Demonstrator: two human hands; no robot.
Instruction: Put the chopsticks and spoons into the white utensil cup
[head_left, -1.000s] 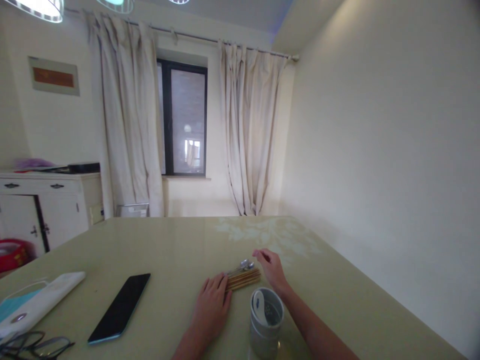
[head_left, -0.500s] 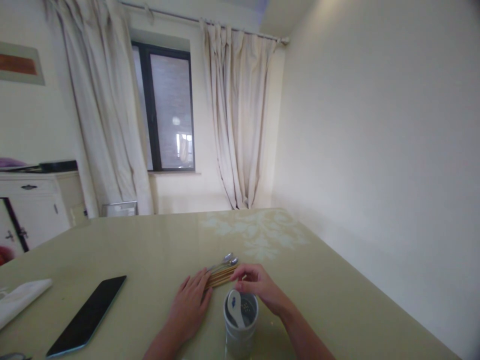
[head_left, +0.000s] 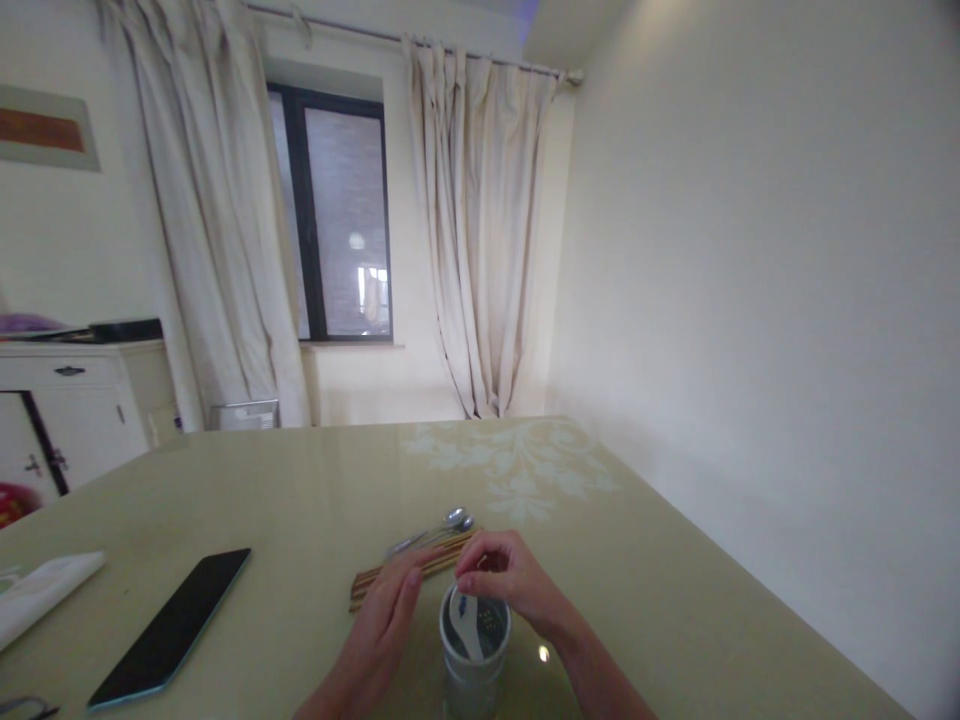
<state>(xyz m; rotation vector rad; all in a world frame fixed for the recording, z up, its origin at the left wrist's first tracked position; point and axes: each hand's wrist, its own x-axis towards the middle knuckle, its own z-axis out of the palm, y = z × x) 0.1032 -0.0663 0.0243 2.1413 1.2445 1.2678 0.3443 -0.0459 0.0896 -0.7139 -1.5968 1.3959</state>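
A white ceramic soup spoon [head_left: 468,630] with a blue mark leans inside a light-coloured cylindrical holder [head_left: 472,690], whose dark inside bottom shows small holes. My right hand [head_left: 510,580] is closed above the rim, thumb and fingers pinched at the spoon's upper end. Fingers stretched out, my left hand [head_left: 386,615] is open left of the holder and over part of a bundle of wooden chopsticks [head_left: 365,583]; whether it touches them I cannot tell. Just beyond the chopsticks lie metal spoons [head_left: 454,518], their bowls to the right.
On the left of the table [head_left: 300,490] lies a dark phone or tablet [head_left: 176,625]. Farther left is a white packet [head_left: 49,590], with part of a dark, thin object [head_left: 30,708] at the corner. A wall [head_left: 750,350] runs along the right side.
My left hand has drawn back toward me and turned more on edge, uncovering the chopsticks' left ends. My right hand has come down onto the soup spoon's upper end.
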